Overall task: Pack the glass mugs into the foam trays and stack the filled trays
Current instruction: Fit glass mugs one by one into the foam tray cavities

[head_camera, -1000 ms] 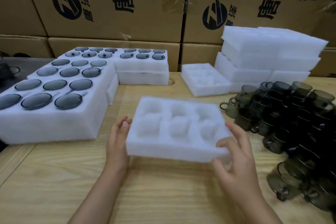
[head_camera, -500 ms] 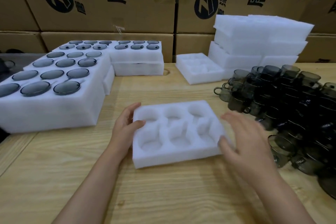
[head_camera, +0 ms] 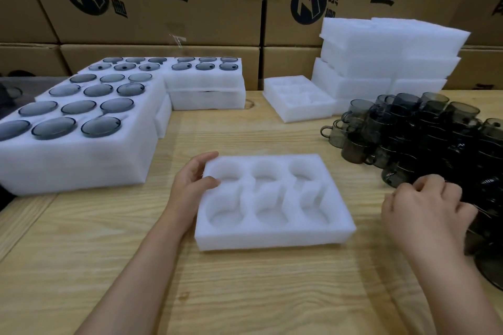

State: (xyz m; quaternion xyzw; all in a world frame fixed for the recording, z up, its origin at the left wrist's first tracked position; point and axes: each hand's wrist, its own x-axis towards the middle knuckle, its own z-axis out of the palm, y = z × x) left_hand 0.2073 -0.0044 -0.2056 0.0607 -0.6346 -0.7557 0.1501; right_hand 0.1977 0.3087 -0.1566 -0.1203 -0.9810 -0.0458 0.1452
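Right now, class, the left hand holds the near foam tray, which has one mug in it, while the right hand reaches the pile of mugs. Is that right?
No. The head view shows all six pockets of the foam tray empty. The left hand does hold it, and the right hand is at the pile of mugs.

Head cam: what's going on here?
A person's left hand grips the left edge of an empty six-pocket foam tray on the table. The right hand is curled at the pile of loose glass mugs; whether it holds one isn't visible. Filled trays sit stacked at left.
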